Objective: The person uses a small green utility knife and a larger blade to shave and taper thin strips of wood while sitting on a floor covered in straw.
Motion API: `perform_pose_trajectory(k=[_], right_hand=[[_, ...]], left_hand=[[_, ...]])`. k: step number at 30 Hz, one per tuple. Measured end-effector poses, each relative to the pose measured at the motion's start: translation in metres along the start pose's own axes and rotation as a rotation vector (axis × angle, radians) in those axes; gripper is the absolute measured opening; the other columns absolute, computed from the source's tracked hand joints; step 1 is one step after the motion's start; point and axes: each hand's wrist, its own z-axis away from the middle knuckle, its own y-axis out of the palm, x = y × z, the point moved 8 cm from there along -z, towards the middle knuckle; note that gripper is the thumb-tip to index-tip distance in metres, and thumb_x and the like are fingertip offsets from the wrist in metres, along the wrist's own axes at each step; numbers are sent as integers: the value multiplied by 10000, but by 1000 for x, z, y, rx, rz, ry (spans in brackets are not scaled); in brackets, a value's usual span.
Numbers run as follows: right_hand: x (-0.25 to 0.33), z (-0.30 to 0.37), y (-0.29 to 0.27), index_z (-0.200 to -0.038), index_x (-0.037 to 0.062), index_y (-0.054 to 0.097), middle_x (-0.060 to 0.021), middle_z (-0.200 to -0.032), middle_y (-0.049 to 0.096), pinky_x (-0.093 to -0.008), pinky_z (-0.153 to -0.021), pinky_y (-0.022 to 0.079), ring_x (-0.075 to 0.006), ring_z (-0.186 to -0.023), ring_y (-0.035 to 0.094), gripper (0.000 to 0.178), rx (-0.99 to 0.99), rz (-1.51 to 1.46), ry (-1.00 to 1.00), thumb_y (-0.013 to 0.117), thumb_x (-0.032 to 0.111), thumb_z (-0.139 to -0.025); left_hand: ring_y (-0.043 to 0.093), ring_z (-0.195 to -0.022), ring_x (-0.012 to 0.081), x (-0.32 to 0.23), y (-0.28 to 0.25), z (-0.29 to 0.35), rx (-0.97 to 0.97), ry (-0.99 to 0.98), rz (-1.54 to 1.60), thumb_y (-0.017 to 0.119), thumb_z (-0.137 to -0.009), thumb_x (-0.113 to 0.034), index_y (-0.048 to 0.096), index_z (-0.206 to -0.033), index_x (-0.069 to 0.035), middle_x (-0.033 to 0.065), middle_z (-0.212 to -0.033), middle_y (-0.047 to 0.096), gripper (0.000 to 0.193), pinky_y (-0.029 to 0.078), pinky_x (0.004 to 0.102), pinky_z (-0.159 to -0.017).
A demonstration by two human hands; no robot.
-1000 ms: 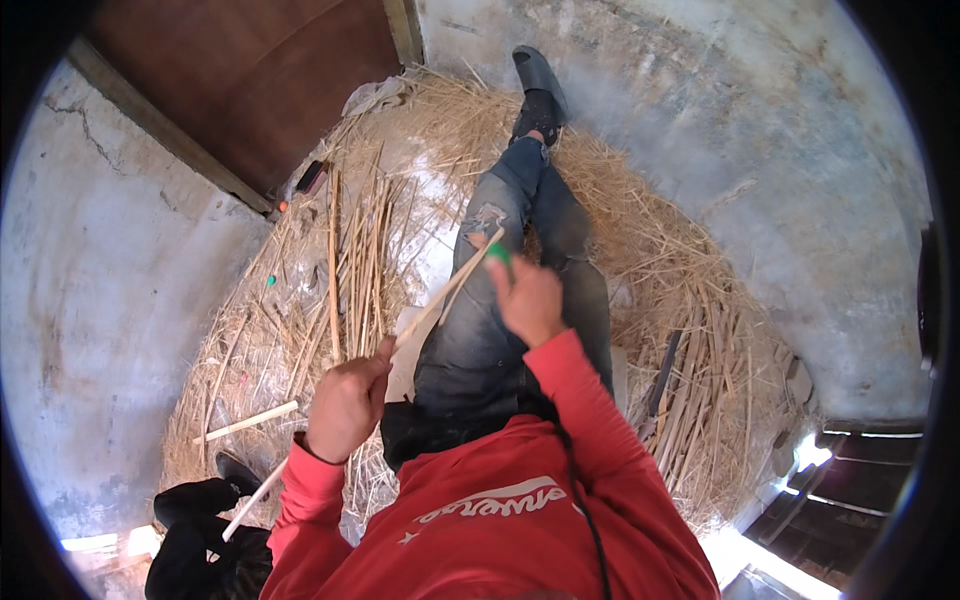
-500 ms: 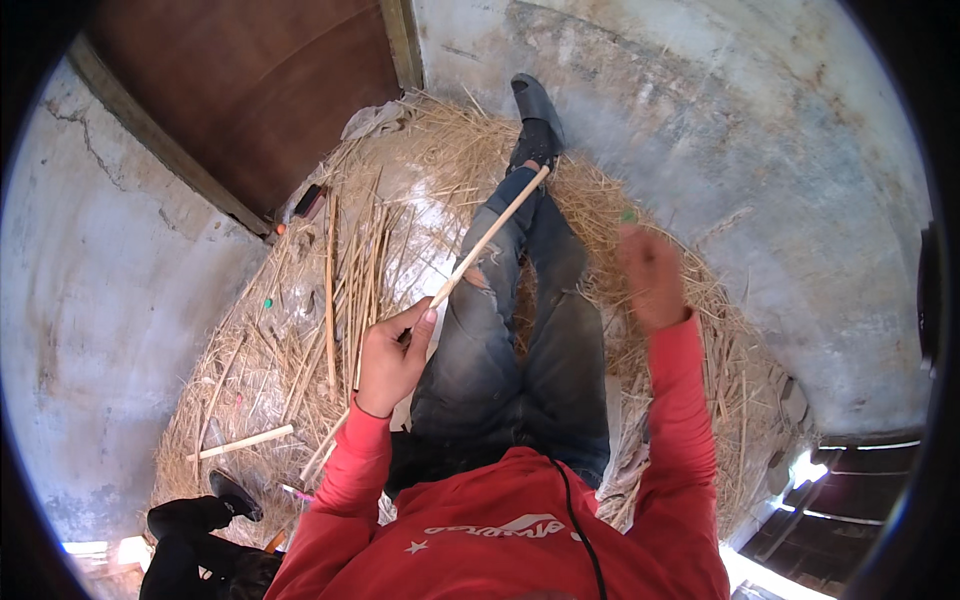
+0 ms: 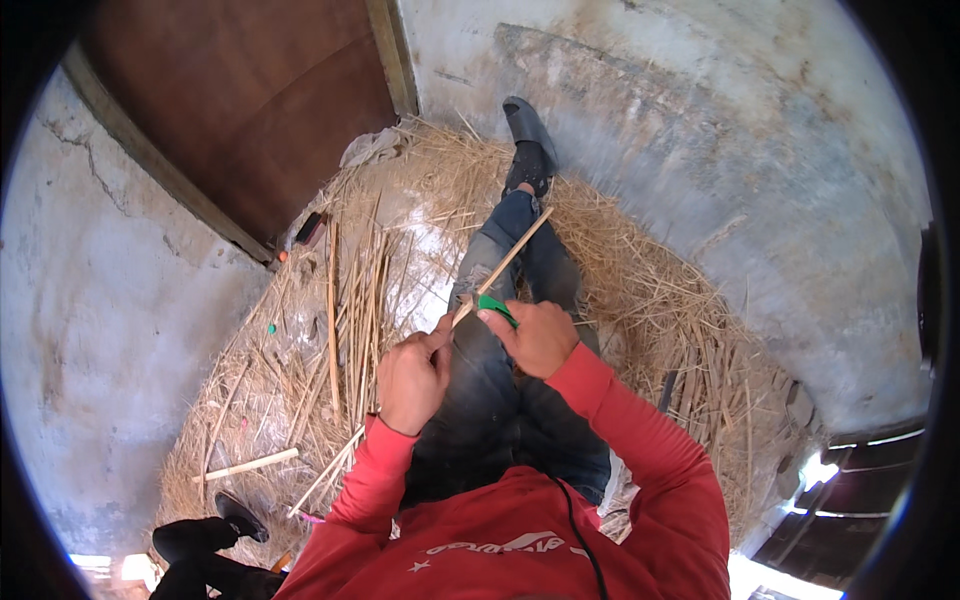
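A thin pale wooden stick (image 3: 519,247) slants up and away over my legs, with its near end pinched in my left hand (image 3: 412,378). My right hand (image 3: 541,336) is closed round a green-handled knife (image 3: 497,309). The knife's tip lies against the stick just beyond my left fingers; its blade is too small to make out well. Both hands are close together above my jeans (image 3: 480,390), near the torn knee.
Straw and shavings (image 3: 640,270) cover the floor round my legs. A bundle of long sticks (image 3: 365,300) lies to the left, near a short pale stick (image 3: 246,465). Another person's dark shoe (image 3: 241,517) shows at lower left. Walls (image 3: 720,130) and a brown door (image 3: 240,100) enclose the space.
My right hand has come in from the right side to the stick, bringing the green knife against it. The stick's far end has dropped slightly in the picture.
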Motion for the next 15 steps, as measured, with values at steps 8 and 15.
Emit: perform_pose_trajectory(k=[8,15], right_hand=[[-1,-13,-6,-786,87,701,-193,-616,649,-529,-546,530,-427,-606,666,581,-58,110,-41,547,619,-962],[-26,-42,11,-877,76,700,-191,-701,675,-531,-598,534,-407,-667,683,623,-134,339,-78,491,657,-963]], left_hand=[[661,-675,377,5,-13,-3,9,64,-29,639,-908,-97,746,-1174,-101,187,-763,671,286,513,488,-629],[652,-634,373,15,-16,-3,-8,45,-42,640,-937,-123,761,-1130,-89,186,-727,656,229,502,486,-598]])
